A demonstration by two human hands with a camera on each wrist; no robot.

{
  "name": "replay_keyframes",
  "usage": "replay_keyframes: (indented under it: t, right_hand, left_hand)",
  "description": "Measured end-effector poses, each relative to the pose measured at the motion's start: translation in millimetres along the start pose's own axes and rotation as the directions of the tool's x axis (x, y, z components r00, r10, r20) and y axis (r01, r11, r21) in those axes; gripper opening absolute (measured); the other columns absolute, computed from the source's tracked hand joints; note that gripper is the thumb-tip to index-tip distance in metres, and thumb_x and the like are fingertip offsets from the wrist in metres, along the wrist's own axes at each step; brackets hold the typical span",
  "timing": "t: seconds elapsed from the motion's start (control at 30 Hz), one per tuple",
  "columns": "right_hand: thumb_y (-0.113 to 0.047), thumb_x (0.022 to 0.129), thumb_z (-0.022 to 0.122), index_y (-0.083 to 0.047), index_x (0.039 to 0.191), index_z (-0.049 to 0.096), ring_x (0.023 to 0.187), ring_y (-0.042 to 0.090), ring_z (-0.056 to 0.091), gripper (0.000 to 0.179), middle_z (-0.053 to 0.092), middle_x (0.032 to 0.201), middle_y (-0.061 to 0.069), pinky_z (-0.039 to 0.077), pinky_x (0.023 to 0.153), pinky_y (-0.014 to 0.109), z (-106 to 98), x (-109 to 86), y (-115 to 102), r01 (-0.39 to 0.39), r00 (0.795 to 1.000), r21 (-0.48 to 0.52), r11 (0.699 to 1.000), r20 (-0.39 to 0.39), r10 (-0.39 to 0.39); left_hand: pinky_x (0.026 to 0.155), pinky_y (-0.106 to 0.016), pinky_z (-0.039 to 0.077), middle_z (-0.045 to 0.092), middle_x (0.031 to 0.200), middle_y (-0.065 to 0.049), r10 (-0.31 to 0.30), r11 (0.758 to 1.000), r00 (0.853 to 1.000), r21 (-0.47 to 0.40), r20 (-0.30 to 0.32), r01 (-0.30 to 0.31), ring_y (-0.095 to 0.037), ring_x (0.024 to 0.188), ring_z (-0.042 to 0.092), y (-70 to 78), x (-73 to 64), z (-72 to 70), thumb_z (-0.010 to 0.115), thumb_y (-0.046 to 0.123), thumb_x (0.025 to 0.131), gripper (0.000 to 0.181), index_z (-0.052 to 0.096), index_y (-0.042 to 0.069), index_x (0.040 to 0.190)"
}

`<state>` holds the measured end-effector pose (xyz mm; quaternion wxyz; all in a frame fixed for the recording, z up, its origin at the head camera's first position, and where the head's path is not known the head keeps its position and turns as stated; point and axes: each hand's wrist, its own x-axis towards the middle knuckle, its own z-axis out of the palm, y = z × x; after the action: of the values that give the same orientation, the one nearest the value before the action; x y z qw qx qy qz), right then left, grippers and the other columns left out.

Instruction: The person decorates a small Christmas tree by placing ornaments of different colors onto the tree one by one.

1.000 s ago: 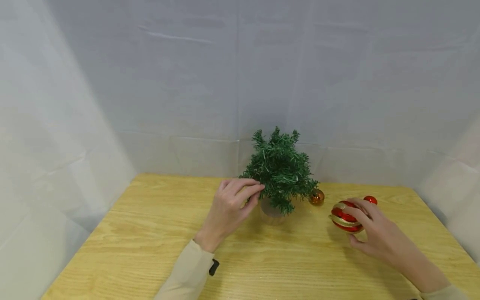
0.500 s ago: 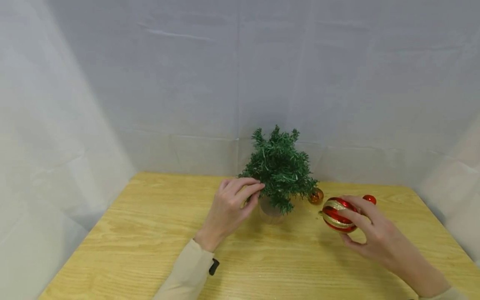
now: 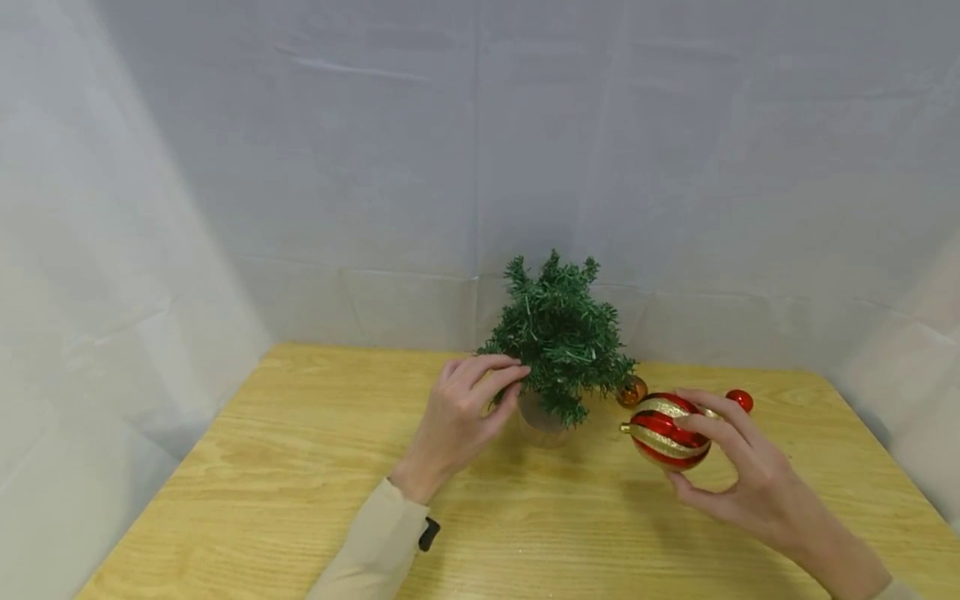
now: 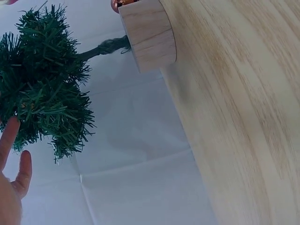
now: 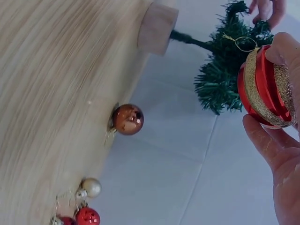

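A small artificial Christmas tree [image 3: 562, 333] stands upright on a round wooden base [image 4: 149, 36]. At its left side, my left hand [image 3: 468, 404] pinches the outer foliage, thumb and forefinger close together; the fingertips partly sink into the green. My right hand [image 3: 750, 467] grips a large Christmas bauble [image 3: 670, 432], red with glittery gold stripes, thumb below and fingers over the top. The bauble is held above the table right of the tree, its gold cap pointing left at it. In the right wrist view, a gold thread loop [image 5: 243, 44] hangs from the cap.
A copper bauble [image 3: 632, 392] lies on the wooden table [image 3: 300, 467], just right of the tree. Farther right is a small red bauble [image 3: 739, 400], with a pearl-coloured bauble [image 5: 91, 187] beside it in the right wrist view. White cloth [image 3: 375, 167] hangs behind the table.
My right hand has carried the striped bauble left, toward the tree, and its cap now shows clearly. The left hand and the tree stay where they were.
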<state>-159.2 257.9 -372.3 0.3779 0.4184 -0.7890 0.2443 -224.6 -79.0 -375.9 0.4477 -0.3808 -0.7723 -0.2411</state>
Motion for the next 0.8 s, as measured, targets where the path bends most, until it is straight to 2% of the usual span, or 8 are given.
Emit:
replay_keyframes:
  t: [0.13, 0.33, 0.5, 0.6, 0.8]
  right_hand:
    - [-0.049, 0.095, 0.062, 0.007, 0.115, 0.064, 0.129, 0.004, 0.054, 0.059, 0.061, 0.126, 0.028, 0.048, 0.094, 0.006, 2.1, 1.2, -3.9, -0.027, 0.999, 0.038, 0.999, -0.022, 0.028]
    - [-0.046, 0.093, 0.066, 0.011, 0.116, 0.063, 0.129, 0.005, 0.055, 0.061, 0.059, 0.128, 0.027, 0.049, 0.092, 0.006, 3.1, 4.7, -9.3, -0.068, 0.997, 0.128, 0.990, -0.026, 0.072]
    - [-0.037, 0.091, 0.071, 0.016, 0.116, 0.060, 0.129, 0.008, 0.057, 0.060, 0.058, 0.129, 0.029, 0.051, 0.093, 0.009, 6.6, 11.2, -14.7, -0.048, 0.997, 0.231, 0.972, -0.053, 0.062]
    - [-0.035, 0.090, 0.072, 0.017, 0.116, 0.059, 0.129, 0.009, 0.058, 0.059, 0.058, 0.130, 0.029, 0.052, 0.093, 0.010, 8.3, 14.8, -18.8, -0.041, 0.996, 0.267, 0.963, -0.062, 0.059]
    - [-0.033, 0.091, 0.073, 0.018, 0.119, 0.057, 0.131, 0.011, 0.058, 0.060, 0.056, 0.135, 0.027, 0.052, 0.094, 0.011, 10.4, 18.5, -25.6, -0.050, 0.996, 0.319, 0.947, -0.053, 0.071]
  left_hand:
    - [0.084, -0.040, 0.055, 0.075, 0.112, -0.006, -0.015, 1.000, 1.000, -0.028, -0.009, 0.015, -0.021, 0.101, 0.071, 0.2, -1.4, 1.2, 0.077, 0.008, 0.088, 0.024, 0.077, 0.009, 0.112]
    - [0.089, -0.042, 0.055, 0.071, 0.115, -0.011, -0.069, 0.988, 0.995, -0.146, -0.076, 0.058, -0.025, 0.105, 0.068, 4.7, -8.6, 3.5, 0.075, 0.009, 0.090, 0.024, 0.075, 0.006, 0.114]
    - [0.087, -0.038, 0.054, 0.070, 0.109, -0.009, -0.075, 0.980, 0.990, -0.191, -0.120, 0.051, -0.022, 0.099, 0.067, 15.8, -14.5, 4.4, 0.072, 0.016, 0.093, 0.020, 0.075, 0.007, 0.110]
    - [0.087, -0.035, 0.053, 0.070, 0.107, -0.008, -0.057, 0.969, 0.994, -0.245, -0.097, 0.032, -0.019, 0.098, 0.067, 25.2, -15.3, 4.4, 0.074, 0.017, 0.091, 0.021, 0.075, 0.008, 0.110]
    - [0.095, -0.030, 0.054, 0.069, 0.110, -0.007, -0.037, 0.939, 0.999, -0.341, 0.021, 0.042, -0.016, 0.102, 0.066, 40.4, -10.5, 4.7, 0.078, 0.021, 0.087, 0.027, 0.074, 0.010, 0.111]
